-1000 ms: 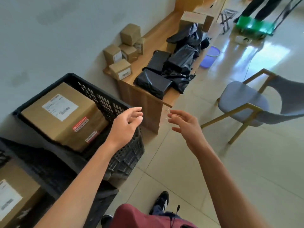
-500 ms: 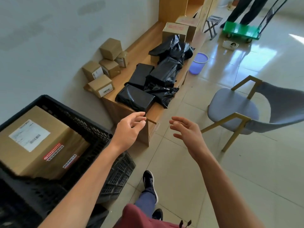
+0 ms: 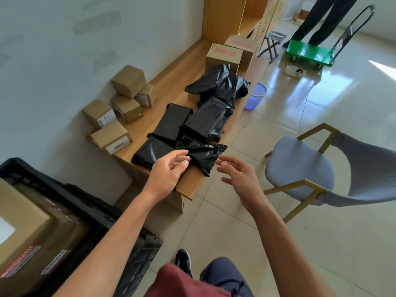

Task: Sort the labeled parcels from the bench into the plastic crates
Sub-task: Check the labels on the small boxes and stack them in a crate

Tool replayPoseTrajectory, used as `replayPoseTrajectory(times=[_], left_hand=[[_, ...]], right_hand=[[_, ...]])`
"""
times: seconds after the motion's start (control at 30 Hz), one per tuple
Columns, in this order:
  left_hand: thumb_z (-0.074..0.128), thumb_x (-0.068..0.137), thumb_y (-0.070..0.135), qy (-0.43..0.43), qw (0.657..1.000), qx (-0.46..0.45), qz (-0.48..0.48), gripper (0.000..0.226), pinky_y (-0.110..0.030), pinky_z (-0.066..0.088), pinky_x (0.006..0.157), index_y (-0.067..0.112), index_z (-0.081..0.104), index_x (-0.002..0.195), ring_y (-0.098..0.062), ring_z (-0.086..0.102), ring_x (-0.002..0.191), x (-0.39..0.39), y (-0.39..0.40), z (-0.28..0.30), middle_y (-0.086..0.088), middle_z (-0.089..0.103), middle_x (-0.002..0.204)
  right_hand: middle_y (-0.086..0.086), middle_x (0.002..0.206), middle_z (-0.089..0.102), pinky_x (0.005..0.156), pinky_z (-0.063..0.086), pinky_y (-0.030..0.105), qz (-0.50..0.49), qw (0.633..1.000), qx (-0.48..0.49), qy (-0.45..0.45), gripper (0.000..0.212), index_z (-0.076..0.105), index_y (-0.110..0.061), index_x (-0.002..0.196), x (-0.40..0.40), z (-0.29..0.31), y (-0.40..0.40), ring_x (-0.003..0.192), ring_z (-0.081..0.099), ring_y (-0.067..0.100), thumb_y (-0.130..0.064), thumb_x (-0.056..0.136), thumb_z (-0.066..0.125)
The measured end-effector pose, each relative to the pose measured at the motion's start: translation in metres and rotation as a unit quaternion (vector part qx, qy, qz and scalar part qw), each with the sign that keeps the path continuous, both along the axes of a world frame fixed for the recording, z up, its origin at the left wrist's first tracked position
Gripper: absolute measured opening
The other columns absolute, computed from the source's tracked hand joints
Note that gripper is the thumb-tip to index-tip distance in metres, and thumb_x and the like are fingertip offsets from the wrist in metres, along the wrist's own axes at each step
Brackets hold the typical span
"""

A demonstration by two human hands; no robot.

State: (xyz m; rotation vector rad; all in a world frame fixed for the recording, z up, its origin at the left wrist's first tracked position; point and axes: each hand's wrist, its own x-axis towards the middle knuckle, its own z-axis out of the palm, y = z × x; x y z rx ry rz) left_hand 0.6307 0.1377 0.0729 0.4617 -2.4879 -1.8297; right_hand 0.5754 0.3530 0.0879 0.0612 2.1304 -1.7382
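Note:
A low wooden bench [image 3: 194,185] runs along the wall. On it lie several black plastic-wrapped parcels [image 3: 205,123] and several small cardboard boxes [image 3: 111,137] with labels. My left hand [image 3: 169,174] hovers with relaxed fingers over the nearest black parcel [image 3: 150,154] at the bench's near end. My right hand [image 3: 237,174] is held out beside it, fingers loosely spread, holding nothing. A black plastic crate [image 3: 120,224] at the lower left holds a large labeled carton [image 3: 32,249].
A grey chair [image 3: 300,168] with wooden legs stands right of the bench. Farther off are a blue wastebasket [image 3: 256,95], a folding stool [image 3: 274,42], a green trolley [image 3: 310,53] with a person's legs behind it, and two larger cartons [image 3: 225,55] on the bench.
I have stepped toward the bench; both hands moved forward from beside the crate to the bench's near end. The crate has slid to the lower left of view.

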Motion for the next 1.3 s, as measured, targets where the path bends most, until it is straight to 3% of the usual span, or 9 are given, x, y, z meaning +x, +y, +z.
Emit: replayPoseTrajectory(times=[0.27,0.67,1.0,1.17,1.3], left_hand=[[0.060,0.105,0.023,-0.028,0.998,-0.007,0.056,0.033,-0.039,0.055,0.106,0.030,0.062,0.137,-0.004,0.066,0.117,-0.067,-0.032,-0.009,0.015,0.071,0.123],[0.060,0.104,0.023,-0.080,0.963,0.013,0.257,0.037,-0.043,0.054,0.106,0.035,0.060,0.139,0.000,0.068,0.111,-0.133,-0.053,-0.022,0.017,0.072,0.122],[0.061,0.104,0.025,-0.114,0.906,-0.008,0.407,0.047,-0.050,0.047,0.112,0.033,0.051,0.149,-0.001,0.058,0.126,-0.095,-0.097,-0.045,0.016,0.061,0.139],[0.062,0.104,0.022,-0.141,0.872,0.020,0.468,0.060,-0.041,0.039,0.118,0.026,0.037,0.159,-0.009,0.049,0.136,-0.088,-0.143,-0.069,0.006,0.051,0.152],[0.062,0.104,0.023,-0.160,0.858,0.046,0.486,0.066,-0.041,0.036,0.120,0.026,0.030,0.162,-0.016,0.042,0.144,-0.085,-0.188,-0.097,0.001,0.043,0.159]], right_hand=[[-0.009,0.117,0.075,0.098,0.058,0.038,0.060,0.998,0.005,-0.012,0.025,0.071,-0.026,0.127,-0.093,-0.015,-0.030,0.111,0.070,0.008,-0.020,0.105,0.060],[-0.013,0.114,0.076,0.097,0.059,0.035,0.261,0.963,0.044,-0.044,0.026,0.071,-0.025,0.128,-0.235,-0.039,-0.107,0.108,0.070,0.004,-0.020,0.105,0.059],[-0.012,0.115,0.074,0.099,0.058,0.037,0.399,0.910,0.079,-0.083,0.024,0.068,-0.027,0.128,-0.244,-0.064,-0.202,0.108,0.070,0.008,-0.023,0.106,0.059],[-0.010,0.121,0.073,0.106,0.054,0.042,0.434,0.891,0.121,-0.059,0.036,0.062,-0.027,0.138,-0.245,-0.085,-0.262,0.112,0.067,0.009,-0.022,0.102,0.064],[-0.006,0.137,0.066,0.101,0.057,0.043,0.454,0.877,0.150,-0.044,0.049,0.053,-0.029,0.147,-0.239,-0.102,-0.314,0.108,0.066,0.007,-0.019,0.100,0.063]])
